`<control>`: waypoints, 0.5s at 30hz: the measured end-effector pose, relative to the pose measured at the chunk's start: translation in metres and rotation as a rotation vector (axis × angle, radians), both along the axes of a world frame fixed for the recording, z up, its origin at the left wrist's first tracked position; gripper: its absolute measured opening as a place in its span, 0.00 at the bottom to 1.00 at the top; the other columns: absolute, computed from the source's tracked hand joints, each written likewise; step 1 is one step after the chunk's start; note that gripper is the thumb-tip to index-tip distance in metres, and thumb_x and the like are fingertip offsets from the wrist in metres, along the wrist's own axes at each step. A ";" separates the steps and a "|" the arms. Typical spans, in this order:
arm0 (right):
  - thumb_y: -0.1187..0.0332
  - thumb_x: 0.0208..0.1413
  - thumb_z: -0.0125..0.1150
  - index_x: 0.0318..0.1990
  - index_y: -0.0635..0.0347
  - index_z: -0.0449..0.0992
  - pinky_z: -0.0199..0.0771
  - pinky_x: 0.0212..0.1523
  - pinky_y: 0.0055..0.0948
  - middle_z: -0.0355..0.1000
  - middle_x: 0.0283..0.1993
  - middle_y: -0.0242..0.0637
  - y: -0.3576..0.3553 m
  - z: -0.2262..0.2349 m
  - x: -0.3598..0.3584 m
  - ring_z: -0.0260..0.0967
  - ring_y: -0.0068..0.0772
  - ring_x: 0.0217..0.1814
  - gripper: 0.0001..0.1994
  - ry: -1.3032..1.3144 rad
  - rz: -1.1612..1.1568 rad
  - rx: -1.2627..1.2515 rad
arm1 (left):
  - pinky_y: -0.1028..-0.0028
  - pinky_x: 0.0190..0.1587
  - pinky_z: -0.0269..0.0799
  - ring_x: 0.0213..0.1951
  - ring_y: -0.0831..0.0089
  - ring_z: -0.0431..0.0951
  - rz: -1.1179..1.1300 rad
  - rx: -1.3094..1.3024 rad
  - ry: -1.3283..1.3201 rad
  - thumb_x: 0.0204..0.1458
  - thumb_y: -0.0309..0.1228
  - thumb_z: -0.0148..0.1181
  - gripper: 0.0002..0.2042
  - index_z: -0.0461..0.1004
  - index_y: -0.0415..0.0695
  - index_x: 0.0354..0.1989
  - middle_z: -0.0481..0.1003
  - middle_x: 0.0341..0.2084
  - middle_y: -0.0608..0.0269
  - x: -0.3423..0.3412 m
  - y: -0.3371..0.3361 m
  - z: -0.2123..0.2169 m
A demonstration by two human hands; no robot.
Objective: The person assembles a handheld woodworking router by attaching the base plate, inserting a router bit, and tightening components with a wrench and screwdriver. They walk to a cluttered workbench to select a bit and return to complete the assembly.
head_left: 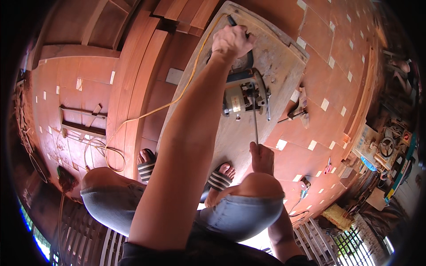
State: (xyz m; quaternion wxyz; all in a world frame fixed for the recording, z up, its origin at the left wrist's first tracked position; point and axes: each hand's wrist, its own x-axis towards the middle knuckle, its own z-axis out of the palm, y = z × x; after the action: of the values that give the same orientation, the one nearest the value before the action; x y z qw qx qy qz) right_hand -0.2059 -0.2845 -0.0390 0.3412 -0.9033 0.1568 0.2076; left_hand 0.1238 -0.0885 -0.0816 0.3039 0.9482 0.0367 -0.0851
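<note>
Pwr tool (242, 92) grey/blk — cord (171, 103) yel; sandals (219, 180) blk w/ wht stripes — shorts (244, 210) blue.

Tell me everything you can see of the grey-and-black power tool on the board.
The grey-and-black, metal-looking power tool lies on a worn, pale wooden board, apparently on its side. Its grey body bears a pale label; silvery metal parts and a curved black piece adjoin it. The left hand holds and partly hides its far end, where a thin yellow cord leads. A slim metal rod in the right hand reaches its metal parts; whether it engages them is unclear.
</note>
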 end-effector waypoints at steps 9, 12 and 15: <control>0.58 0.67 0.62 0.23 0.67 0.74 0.66 0.24 0.48 0.69 0.18 0.55 0.025 0.060 0.051 0.70 0.56 0.19 0.23 0.240 -0.061 0.018 | 0.53 0.51 0.82 0.43 0.46 0.85 0.010 -0.012 0.171 0.55 0.52 0.49 0.22 0.86 0.53 0.40 0.84 0.37 0.45 0.028 0.004 -0.031; 0.58 0.67 0.62 0.24 0.66 0.74 0.66 0.24 0.48 0.70 0.18 0.54 0.024 0.056 0.051 0.70 0.55 0.19 0.22 0.234 -0.033 0.025 | 0.54 0.51 0.82 0.43 0.45 0.85 0.017 0.012 0.162 0.56 0.52 0.49 0.22 0.86 0.53 0.39 0.84 0.37 0.45 0.031 0.009 -0.038; 0.58 0.66 0.63 0.25 0.66 0.74 0.66 0.24 0.48 0.70 0.19 0.53 0.022 0.047 0.041 0.71 0.54 0.20 0.21 0.204 -0.029 0.060 | 0.54 0.51 0.82 0.43 0.45 0.85 0.029 0.016 0.107 0.56 0.52 0.51 0.21 0.86 0.53 0.40 0.84 0.37 0.45 0.025 0.019 -0.033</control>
State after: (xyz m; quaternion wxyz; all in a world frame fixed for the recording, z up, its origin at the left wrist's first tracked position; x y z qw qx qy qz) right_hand -0.1645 -0.2627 0.0075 0.3534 -0.8644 0.1976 0.2983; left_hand 0.1492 -0.0699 -0.1144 0.2953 0.9440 0.0673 -0.1311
